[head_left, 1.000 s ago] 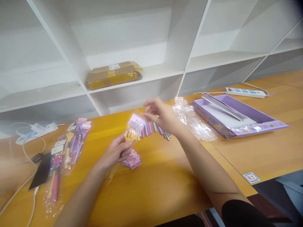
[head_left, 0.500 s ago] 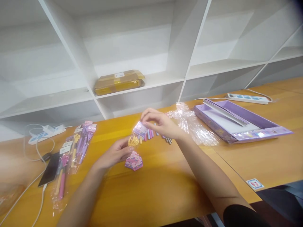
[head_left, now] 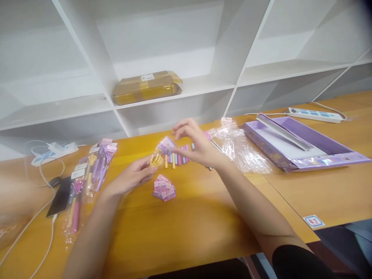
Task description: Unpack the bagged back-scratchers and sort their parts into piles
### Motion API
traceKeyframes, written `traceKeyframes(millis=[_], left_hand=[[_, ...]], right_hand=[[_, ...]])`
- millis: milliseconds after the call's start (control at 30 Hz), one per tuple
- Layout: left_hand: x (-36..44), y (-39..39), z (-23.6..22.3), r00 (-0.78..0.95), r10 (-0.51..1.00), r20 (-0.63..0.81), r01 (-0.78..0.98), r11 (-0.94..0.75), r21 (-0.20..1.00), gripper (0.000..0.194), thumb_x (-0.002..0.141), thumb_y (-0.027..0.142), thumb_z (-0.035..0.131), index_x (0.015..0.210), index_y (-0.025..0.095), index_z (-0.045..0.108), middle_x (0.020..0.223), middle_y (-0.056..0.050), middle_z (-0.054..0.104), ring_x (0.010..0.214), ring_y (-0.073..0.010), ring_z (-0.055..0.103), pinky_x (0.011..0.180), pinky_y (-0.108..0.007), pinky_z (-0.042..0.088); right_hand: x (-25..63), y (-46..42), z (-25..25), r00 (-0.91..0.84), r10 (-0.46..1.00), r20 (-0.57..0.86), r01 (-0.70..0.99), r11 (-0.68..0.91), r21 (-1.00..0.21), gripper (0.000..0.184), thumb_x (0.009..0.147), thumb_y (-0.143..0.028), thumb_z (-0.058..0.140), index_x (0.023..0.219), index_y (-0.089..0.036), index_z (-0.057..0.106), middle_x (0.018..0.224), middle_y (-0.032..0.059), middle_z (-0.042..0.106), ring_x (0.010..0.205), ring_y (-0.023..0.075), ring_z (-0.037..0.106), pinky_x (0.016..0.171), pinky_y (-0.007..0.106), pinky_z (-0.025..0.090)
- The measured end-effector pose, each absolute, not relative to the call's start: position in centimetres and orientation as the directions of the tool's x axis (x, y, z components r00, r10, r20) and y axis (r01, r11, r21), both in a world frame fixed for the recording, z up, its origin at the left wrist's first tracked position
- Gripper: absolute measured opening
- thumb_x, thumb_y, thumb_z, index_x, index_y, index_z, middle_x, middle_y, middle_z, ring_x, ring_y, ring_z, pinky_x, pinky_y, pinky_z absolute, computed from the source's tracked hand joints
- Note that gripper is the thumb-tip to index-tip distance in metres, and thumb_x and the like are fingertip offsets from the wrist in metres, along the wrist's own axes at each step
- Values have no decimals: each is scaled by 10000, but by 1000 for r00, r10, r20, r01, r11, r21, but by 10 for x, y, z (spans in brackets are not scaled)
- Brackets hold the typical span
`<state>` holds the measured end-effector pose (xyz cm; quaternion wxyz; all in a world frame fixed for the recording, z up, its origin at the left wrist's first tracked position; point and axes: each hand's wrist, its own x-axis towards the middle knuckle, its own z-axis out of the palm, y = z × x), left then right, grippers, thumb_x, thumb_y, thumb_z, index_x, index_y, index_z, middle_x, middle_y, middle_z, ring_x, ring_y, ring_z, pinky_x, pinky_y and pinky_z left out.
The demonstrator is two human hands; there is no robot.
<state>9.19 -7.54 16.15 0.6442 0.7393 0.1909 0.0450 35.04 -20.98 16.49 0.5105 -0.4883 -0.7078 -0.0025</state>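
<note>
My left hand (head_left: 132,175) grips a yellow hand-shaped back scratcher (head_left: 156,160), which is in a clear bag. At the bag's top is a purple-and-white header card (head_left: 166,146). Over the table, my right hand (head_left: 193,142) has its fingers apart, with the thumb close to the card; whether it touches the card I cannot tell. Below the hands lies a loose pile of pink and purple cards (head_left: 164,188). Behind, partly covered by my right hand, is a row of pastel handles (head_left: 179,158).
Several bagged back scratchers (head_left: 76,209) lie at left beside a black phone (head_left: 60,197) and a cabled power strip (head_left: 55,152). Clear plastic bags (head_left: 241,149) are heaped on the right, next to a purple box (head_left: 279,164). A taped parcel (head_left: 148,89) rests on the shelf.
My right hand has opened and come away from the header card. My left hand, with the bagged back scratcher, has shifted slightly left. The camera view has tilted a little.
</note>
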Motion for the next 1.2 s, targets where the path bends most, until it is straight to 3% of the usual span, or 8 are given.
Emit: traceKeyframes(millis=[133, 333, 433, 633, 800, 933, 1067, 1200], left_hand=[[96, -82, 162, 933, 332, -142, 189, -113, 975, 448, 1016, 556, 682, 1294, 204, 664, 670, 80, 340, 549, -85, 210, 465, -213, 172], [94, -82, 165, 934, 328, -141, 197, -144, 970, 353, 1039, 535, 655, 1169, 207, 664, 652, 78, 351, 526, -79, 220, 455, -215, 177], [93, -81, 165, 936, 321, -144, 204, -163, 965, 385, 1047, 533, 638, 1251, 207, 660, 659, 81, 326, 530, -85, 219, 455, -214, 174], [92, -81, 166, 944, 300, -137, 199, -186, 962, 394, 1059, 525, 621, 1273, 195, 647, 668, 78, 338, 540, -87, 232, 460, -210, 187], [90, -82, 174, 950, 282, -133, 208, -254, 945, 397, 1055, 522, 637, 1265, 187, 676, 676, 75, 368, 554, -83, 262, 484, -203, 236], [90, -85, 182, 951, 286, -121, 216, -328, 920, 394, 1038, 529, 659, 1240, 199, 731, 728, 31, 512, 613, -105, 374, 559, -219, 344], [83, -80, 186, 937, 320, -139, 262, -382, 886, 415, 1027, 535, 671, 1323, 251, 730, 864, -20, 642, 651, -129, 450, 575, -234, 369], [73, -64, 183, 876, 454, -160, 307, -271, 912, 349, 1033, 507, 661, 1209, 209, 704, 699, 38, 477, 552, -104, 346, 488, -215, 256]], right_hand=[[333, -205, 157, -28, 608, 794, 785, 506, -359, 598, 933, -368, 853, 1366, -267, 452, 1410, 154, 477, 1378, 302, 542, 1102, 506, 588], [336, -197, 151, 23, 548, 836, 819, 469, -330, 192, 1083, -167, 542, 1238, -277, 516, 1315, 116, 548, 1269, 247, 601, 1038, 482, 612], [341, -194, 149, 27, 526, 850, 828, 465, -313, 175, 1074, -111, 503, 1142, -267, 544, 1283, 105, 561, 1257, 245, 602, 1030, 490, 608], [343, -195, 153, 83, 473, 877, 758, 542, -363, 164, 1049, -95, 543, 1080, -248, 591, 1315, 99, 533, 1169, 213, 634, 986, 445, 614], [346, -204, 161, 64, 651, 757, 636, 558, -534, 69, 1061, -229, 650, 1089, -247, 711, 1249, 74, 611, 1195, 218, 637, 1076, 446, 557], [348, -207, 164, 31, 776, 630, 493, 536, -685, 114, 1065, -297, 678, 994, -227, 732, 1210, 64, 633, 1162, 208, 647, 1062, 417, 551], [358, -208, 168, 142, 720, 680, 527, 526, -667, 152, 1089, -298, 620, 979, -220, 690, 1211, 73, 623, 1157, 200, 624, 1060, 410, 531], [374, -206, 161, 195, 774, 602, 533, 432, -728, 184, 1076, -314, 625, 943, -204, 690, 1112, 59, 635, 1043, 178, 619, 930, 348, 540]])
